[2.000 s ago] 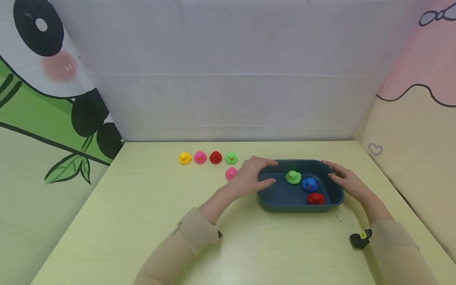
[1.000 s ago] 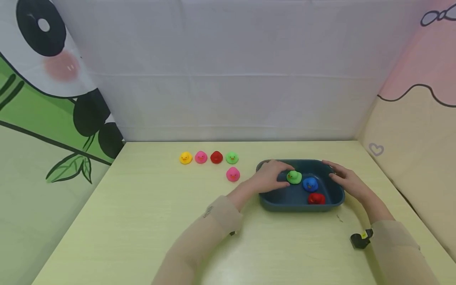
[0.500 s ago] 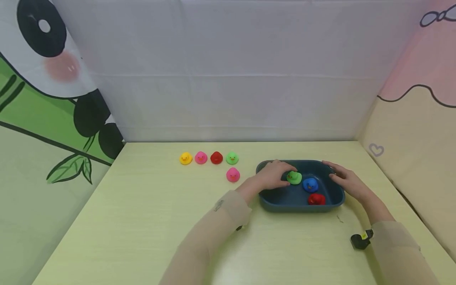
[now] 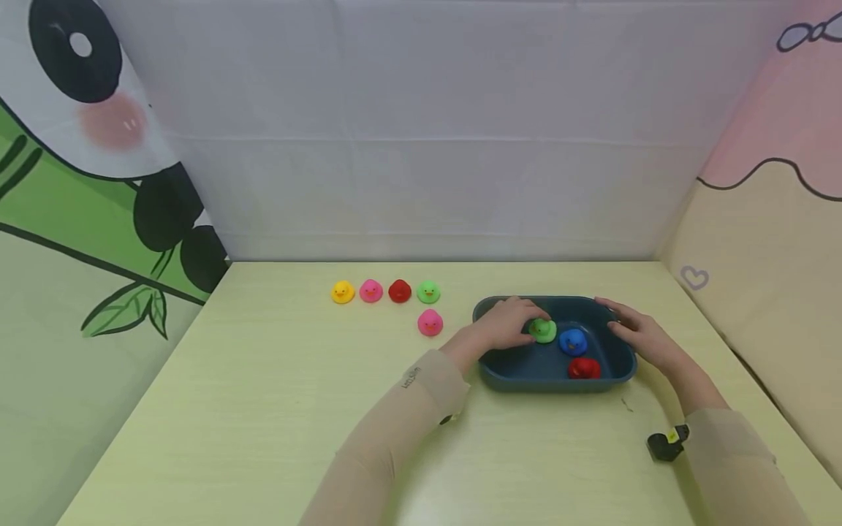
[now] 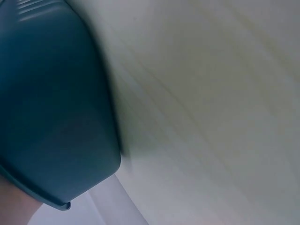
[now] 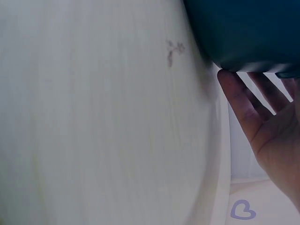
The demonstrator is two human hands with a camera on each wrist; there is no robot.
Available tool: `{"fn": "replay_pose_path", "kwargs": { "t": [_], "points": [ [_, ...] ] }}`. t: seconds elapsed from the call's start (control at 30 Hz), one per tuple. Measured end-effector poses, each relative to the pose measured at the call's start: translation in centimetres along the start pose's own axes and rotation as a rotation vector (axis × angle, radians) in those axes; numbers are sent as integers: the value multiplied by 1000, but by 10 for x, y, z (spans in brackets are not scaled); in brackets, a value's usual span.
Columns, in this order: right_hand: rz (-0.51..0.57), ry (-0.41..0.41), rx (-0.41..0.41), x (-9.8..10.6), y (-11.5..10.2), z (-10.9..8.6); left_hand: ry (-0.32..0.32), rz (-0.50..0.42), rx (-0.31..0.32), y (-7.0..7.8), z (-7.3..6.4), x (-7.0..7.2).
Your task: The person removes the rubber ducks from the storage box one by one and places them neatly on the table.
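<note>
In the head view a dark blue-green plastic basin [image 4: 526, 383] sits on the table, holding a green rubber duck [image 4: 544, 332], a blue rubber duck [image 4: 573, 342] and a red rubber duck [image 4: 584, 368]. My left hand [image 4: 505, 324] reaches over the basin's left side, thumb and fingers pinching the green duck from its left. At the basin's right end, my right hand [image 4: 641, 334] rests against the rim. In the right wrist view its fingers [image 6: 238, 96] are fairly straight, with tips at the basin's outer wall [image 6: 253, 37]. The left wrist view shows mostly the basin's outside [image 5: 56, 103].
Left of the basin stand a yellow duck [image 4: 343, 292], a pink duck [image 4: 371, 291], a red duck [image 4: 399, 291] and a green duck [image 4: 429, 292] in a row. Another pink duck [image 4: 430, 323] sits in front of the row's right end. A white cloth wall [image 4: 421, 183] rises behind the table.
My left hand has moved right, from the basin's left rim to the green duck inside, and its fingers have closed in on it. My right hand has stayed at the basin's right end.
</note>
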State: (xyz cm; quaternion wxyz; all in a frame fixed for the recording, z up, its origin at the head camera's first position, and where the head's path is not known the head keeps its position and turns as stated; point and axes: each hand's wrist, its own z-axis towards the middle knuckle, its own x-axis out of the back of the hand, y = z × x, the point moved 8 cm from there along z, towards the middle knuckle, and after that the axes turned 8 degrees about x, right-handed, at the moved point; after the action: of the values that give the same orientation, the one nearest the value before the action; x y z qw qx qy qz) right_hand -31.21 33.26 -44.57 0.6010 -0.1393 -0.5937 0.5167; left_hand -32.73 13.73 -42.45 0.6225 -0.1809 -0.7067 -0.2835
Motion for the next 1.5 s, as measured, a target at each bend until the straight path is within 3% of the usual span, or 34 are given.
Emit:
{"fn": "replay_pose_path", "kwargs": {
  "t": [0.33,0.63,1.0,1.5],
  "points": [
    [2,-2,2,0,0,0,12,-7,-15,3,-4,4],
    [23,10,31,-1,-1,-1,-11,-3,-19,3,-2,-4],
    [23,16,41,0,-2,-1,-21,32,-17,6,-5,-3],
    [20,9,34,-2,-2,-1,79,82,9,6,-12,4]
  ]
}}
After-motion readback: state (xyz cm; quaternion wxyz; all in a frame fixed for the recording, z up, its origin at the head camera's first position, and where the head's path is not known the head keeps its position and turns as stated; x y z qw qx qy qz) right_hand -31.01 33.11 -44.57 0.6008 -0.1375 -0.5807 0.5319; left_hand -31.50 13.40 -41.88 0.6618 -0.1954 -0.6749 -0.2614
